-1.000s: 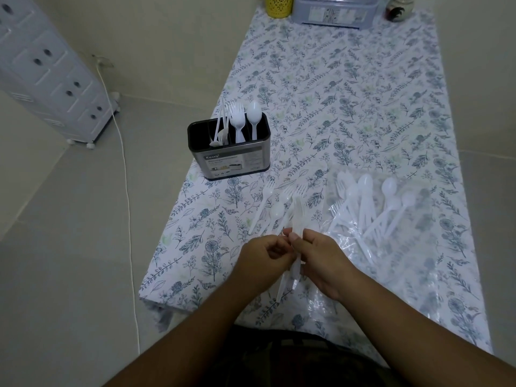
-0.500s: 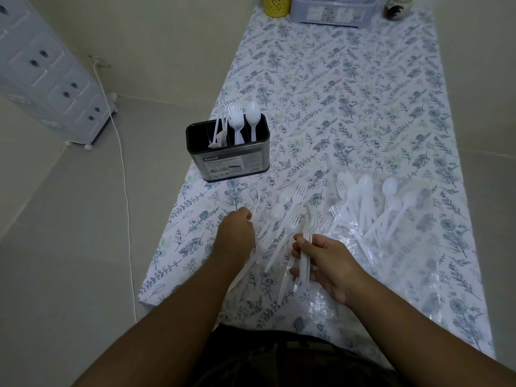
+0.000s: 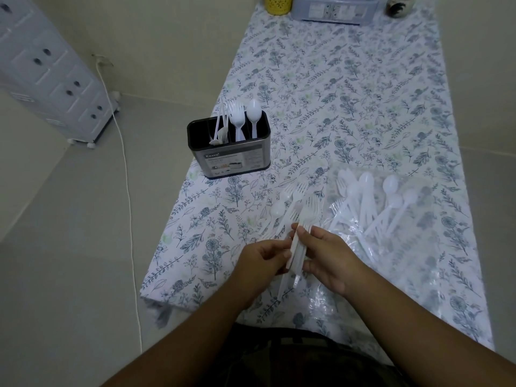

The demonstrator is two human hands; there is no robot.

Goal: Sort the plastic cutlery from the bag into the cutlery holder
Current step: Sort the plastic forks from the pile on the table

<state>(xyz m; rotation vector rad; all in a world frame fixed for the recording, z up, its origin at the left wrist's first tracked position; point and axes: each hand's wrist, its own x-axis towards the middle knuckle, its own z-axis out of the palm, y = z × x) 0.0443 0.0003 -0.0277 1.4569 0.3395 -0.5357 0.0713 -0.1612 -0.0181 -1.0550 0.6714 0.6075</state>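
My right hand (image 3: 328, 259) grips a bundle of white plastic forks (image 3: 303, 233) by their handles, tines pointing away from me. My left hand (image 3: 261, 262) pinches the same bundle from the left side. A few loose forks and a spoon (image 3: 279, 209) lie on the cloth just beyond the hands. The clear plastic bag (image 3: 391, 238) lies to the right with several white spoons and forks (image 3: 371, 202) on it. The black and steel cutlery holder (image 3: 230, 153) stands upright at the table's left edge, with a spoon, forks and thin pieces in its compartments.
The table (image 3: 349, 93) wears a floral cloth and its left edge drops to the floor. A yellow cup (image 3: 277, 4), a grey plastic box (image 3: 335, 9) and a dark jar (image 3: 400, 7) stand at the far end. A white drawer cabinet (image 3: 47, 74) and cable sit on the floor left.
My left hand had reached out to the loose cutlery on the cloth, then came back to the fork bundle that my right hand keeps holding.
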